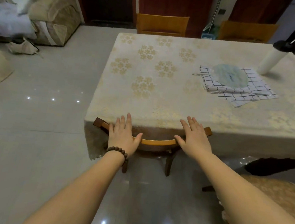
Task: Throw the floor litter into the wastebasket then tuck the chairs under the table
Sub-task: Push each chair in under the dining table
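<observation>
Under table (pixel 164 74), curved wooden chair (pixel 155 142)

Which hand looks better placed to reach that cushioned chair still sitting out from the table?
The right hand, probably. The cushioned chair stands out from the table at the person's right, beside the right forearm. The left hand rests on the tucked chair's backrest, farther away.

A home dining room: a tabletop (pixel 164 74) under a cream floral cloth, wooden chairs (pixel 162 24) at its far side, a covered sofa (pixel 49 21) far left, glossy floor tiles (pixel 35 120), dark red wooden doors (pixel 175 3) behind.
</observation>
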